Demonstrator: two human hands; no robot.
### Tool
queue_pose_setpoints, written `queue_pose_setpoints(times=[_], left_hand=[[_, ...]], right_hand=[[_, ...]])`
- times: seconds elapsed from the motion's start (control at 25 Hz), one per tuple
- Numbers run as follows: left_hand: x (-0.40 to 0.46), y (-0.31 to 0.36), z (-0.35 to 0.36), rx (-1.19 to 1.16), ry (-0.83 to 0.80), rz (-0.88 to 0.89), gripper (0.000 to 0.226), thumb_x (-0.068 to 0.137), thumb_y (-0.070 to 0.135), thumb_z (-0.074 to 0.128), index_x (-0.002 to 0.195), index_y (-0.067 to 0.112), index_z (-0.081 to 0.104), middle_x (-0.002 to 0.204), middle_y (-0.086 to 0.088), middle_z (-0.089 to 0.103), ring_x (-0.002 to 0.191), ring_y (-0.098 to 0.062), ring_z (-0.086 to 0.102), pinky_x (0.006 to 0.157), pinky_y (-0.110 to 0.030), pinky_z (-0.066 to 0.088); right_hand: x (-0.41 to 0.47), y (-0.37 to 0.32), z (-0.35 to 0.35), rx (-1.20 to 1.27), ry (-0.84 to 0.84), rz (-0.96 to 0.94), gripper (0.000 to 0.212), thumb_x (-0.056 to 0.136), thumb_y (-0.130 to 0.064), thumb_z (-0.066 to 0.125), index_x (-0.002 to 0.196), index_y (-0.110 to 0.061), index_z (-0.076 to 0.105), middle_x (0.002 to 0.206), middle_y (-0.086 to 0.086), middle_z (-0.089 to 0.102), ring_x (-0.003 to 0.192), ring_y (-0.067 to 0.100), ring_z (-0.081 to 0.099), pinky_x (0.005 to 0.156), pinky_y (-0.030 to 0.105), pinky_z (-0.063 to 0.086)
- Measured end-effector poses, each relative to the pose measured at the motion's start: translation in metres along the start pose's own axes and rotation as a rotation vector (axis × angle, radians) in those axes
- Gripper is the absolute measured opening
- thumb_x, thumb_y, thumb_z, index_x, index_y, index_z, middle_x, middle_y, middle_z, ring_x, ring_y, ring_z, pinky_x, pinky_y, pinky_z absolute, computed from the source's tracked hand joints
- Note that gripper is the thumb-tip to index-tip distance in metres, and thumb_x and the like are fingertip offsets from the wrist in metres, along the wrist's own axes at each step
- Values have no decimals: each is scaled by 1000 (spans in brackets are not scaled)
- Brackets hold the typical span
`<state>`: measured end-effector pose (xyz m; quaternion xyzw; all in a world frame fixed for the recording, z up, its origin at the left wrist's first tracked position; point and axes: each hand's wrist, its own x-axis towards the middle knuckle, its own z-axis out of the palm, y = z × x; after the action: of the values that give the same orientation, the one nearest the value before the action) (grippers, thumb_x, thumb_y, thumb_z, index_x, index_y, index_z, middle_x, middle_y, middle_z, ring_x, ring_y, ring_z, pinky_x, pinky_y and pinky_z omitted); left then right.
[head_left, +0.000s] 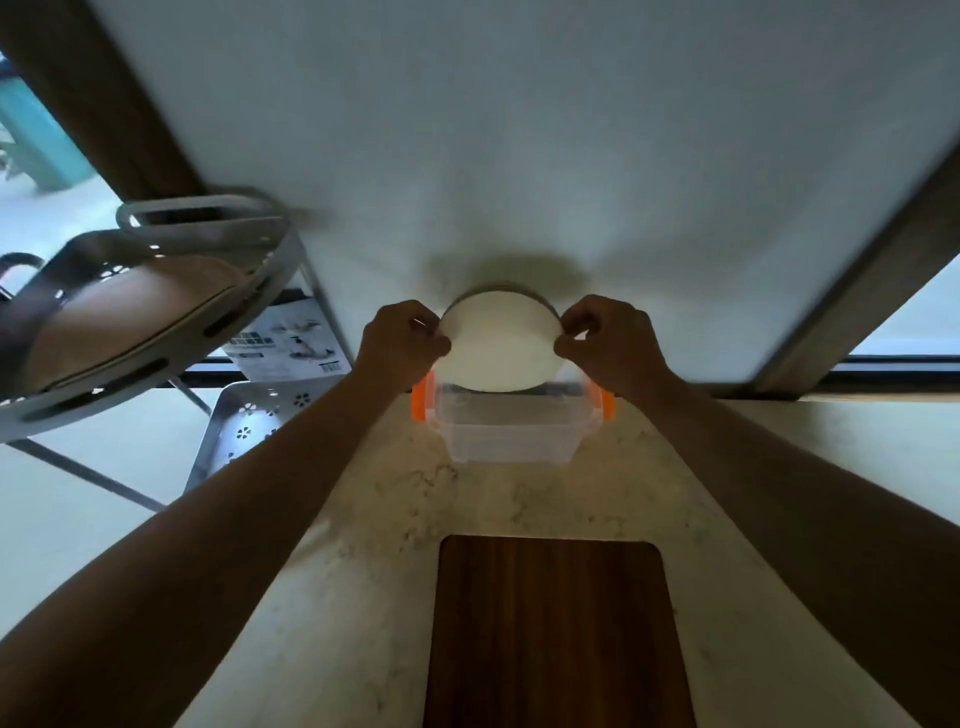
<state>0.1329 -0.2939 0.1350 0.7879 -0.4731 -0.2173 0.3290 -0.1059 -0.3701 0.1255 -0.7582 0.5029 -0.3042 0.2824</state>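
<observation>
Pinching a flat round white disc (500, 345) at opposite edges, left hand (400, 338) and right hand (610, 340), above a clear plastic box with orange clips (511, 428).

Pinches a pale round disc (498, 348) by opposite edges, with the left hand (402, 338) at the left rim and the right hand (610, 340) at the right rim, fingers (584, 317) curled over the top. Holds it tilted, close to the white wall (519, 130), over the far rim of a clear plastic box (506, 431) with orange latches at both ends. Cannot tell whether touching. Shows that box standing open on the marbled tabletop (519, 504), with a dark wooden board (550, 634) nearer, apart from it. Shows a blurred grey metal rack (249, 291) off to the left.
</observation>
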Motion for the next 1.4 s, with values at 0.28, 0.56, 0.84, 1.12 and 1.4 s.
queue_pose_setpoints(times=[0.28, 0.56, 0.84, 1.12, 1.4], left_hand=[[29, -35, 48, 236, 6, 136, 16, 74, 15, 73, 89, 19, 75, 79, -2, 62, 80, -18, 57, 79, -30, 44], [42, -54, 72, 268, 24, 121, 19, 79, 19, 74, 98, 20, 76, 106, -12, 62, 100, -27, 58, 77, -25, 36], [46, -53, 77, 268, 75, 94, 19, 76, 14, 73, 93, 20, 76, 112, -6, 62, 102, -24, 59, 77, -25, 39], [46, -49, 79, 320, 133, 84, 14, 79, 22, 72, 92, 21, 76, 112, -3, 65, 103, -23, 60, 90, -37, 45], [36, -45, 64, 273, 114, 88, 13, 80, 22, 72, 93, 21, 72, 111, -3, 64, 99, -23, 61, 91, -37, 45]], right_hand=[[16, 52, 38, -237, -17, -10, 21, 70, -23, 75, 91, -19, 72, 83, 1, 50, 86, 21, 46, 69, 27, 34], [23, 67, 53, -325, -24, 29, 25, 72, -25, 75, 95, -16, 74, 85, 4, 49, 91, 30, 54, 75, 38, 48], [24, 69, 64, -426, 7, 61, 22, 82, -30, 70, 102, -20, 72, 103, 11, 57, 102, 29, 49, 81, 35, 43], [28, 68, 66, -543, 27, 56, 24, 89, -36, 63, 102, -22, 76, 103, 10, 62, 101, 29, 52, 86, 38, 42], [19, 52, 55, -452, 16, -26, 24, 90, -34, 63, 104, -18, 75, 97, 9, 65, 97, 28, 57, 85, 38, 44]])
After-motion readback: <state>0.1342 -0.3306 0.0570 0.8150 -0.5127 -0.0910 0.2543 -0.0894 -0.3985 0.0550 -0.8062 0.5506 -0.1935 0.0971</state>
